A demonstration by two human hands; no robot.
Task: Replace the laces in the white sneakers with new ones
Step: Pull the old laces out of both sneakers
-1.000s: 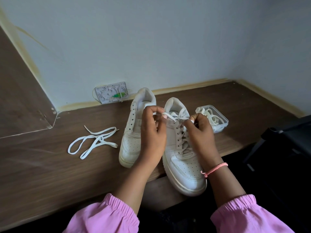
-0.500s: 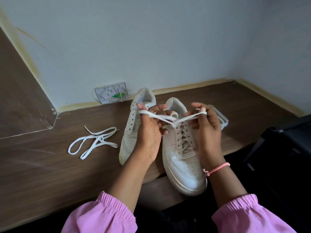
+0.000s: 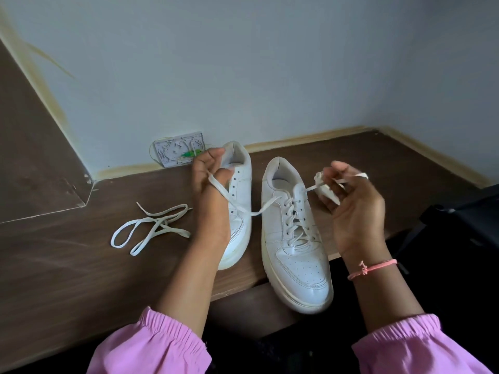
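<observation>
Your left hand [image 3: 209, 184] and right hand [image 3: 351, 201] each pinch one end of the lace [image 3: 243, 209], which runs sideways through the top eyelets of the laced sneaker [image 3: 294, 255] standing between them on the desk [image 3: 67, 265]

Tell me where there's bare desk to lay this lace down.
Bare wood lies in front of the loose lace, toward the desk's near edge, and behind the laced sneaker toward the wall. It is crowded between the sneakers.
</observation>
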